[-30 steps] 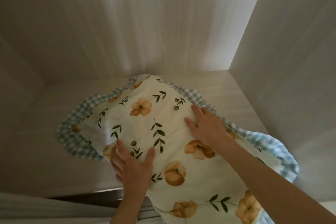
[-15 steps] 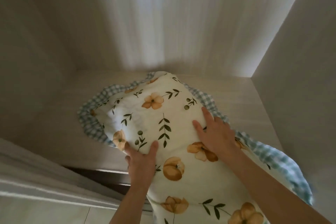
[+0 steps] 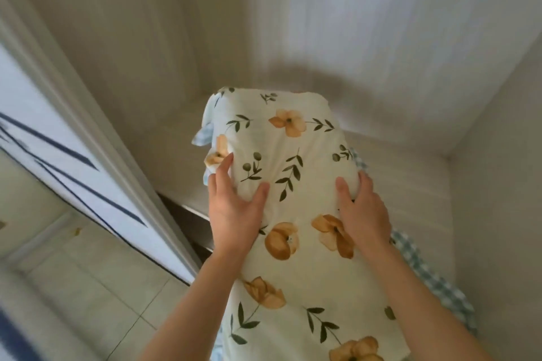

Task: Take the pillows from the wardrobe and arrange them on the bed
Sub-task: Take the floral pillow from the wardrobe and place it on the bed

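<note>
Fingers of left hand (image 3: pixel 231 214), right hand (image 3: pixel 363 214) grip pillow (image 3: pixel 293 173) | above wardrobe shelf (image 3: pixel 410 184)

The pillow (image 3: pixel 293 184) has been squeezed narrower and drawn partway off the shelf (image 3: pixel 410 184) toward the person. The left hand (image 3: pixel 234 208) has slid from its top to its left edge, the right hand (image 3: pixel 362 208) to its right edge, gripping it between them.
</note>
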Motion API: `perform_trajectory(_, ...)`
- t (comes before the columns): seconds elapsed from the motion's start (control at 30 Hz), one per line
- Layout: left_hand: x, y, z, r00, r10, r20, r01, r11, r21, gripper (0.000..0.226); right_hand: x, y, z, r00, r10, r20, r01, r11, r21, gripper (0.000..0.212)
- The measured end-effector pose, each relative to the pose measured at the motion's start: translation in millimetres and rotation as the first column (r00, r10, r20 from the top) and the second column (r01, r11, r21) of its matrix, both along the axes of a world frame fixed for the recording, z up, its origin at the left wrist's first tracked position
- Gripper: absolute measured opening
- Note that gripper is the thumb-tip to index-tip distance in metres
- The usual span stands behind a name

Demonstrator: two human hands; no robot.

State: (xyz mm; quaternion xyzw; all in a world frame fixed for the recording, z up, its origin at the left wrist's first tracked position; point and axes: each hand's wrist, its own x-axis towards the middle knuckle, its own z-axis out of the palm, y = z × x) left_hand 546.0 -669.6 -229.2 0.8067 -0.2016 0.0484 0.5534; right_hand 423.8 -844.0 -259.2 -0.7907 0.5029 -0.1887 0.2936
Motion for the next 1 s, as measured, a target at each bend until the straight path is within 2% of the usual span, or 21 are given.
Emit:
perform_trajectory(0.2,-23.9,57.7,46.0,0.970,0.128,0.209,-0.097,0.984,-0.150,0.071,-5.7,54.8,39.8,0.943,0.089,0.321,-0.086,0.996,-0.024,0.080)
perform_trajectory(0.37,-38.3,115.8,79.2,0.900,0.271,0.342,-0.191,0.949,-0.251,0.071,5.8,104.3,57.0,0.810,0.191,0.555,-0.200,0.979,-0.044,0.077)
perform_trajectory(0.47,-47.5,154.4,88.1,0.840,0.368,0.398,-0.262,0.919,-0.296,0.072,14.1,136.5,62.5,0.719,0.265,0.643,-0.292,0.954,-0.067,0.077)
perform_trajectory(0.6,-58.0,206.5,82.1,0.752,0.488,0.443,-0.380,0.870,-0.313,0.071,24.3,181.5,66.8,0.659,0.394,0.641,-0.412,0.902,-0.131,0.083)
perform_trajectory(0.7,-68.7,244.7,69.2,0.660,0.584,0.473,-0.487,0.812,-0.323,0.070,31.8,217.3,66.1,0.578,0.482,0.658,-0.518,0.840,-0.161,0.084)
perform_trajectory(0.9,-85.7,329.5,44.2,0.485,0.751,0.448,-0.679,0.646,-0.348,0.069,52.7,291.9,62.6,0.421,0.662,0.620,-0.718,0.661,-0.218,0.088)
perform_trajectory(1.0,-90.9,360.3,37.0,0.407,0.800,0.442,-0.739,0.573,-0.356,0.066,66.6,324.2,56.8,0.372,0.715,0.592,-0.793,0.576,-0.198,0.089)
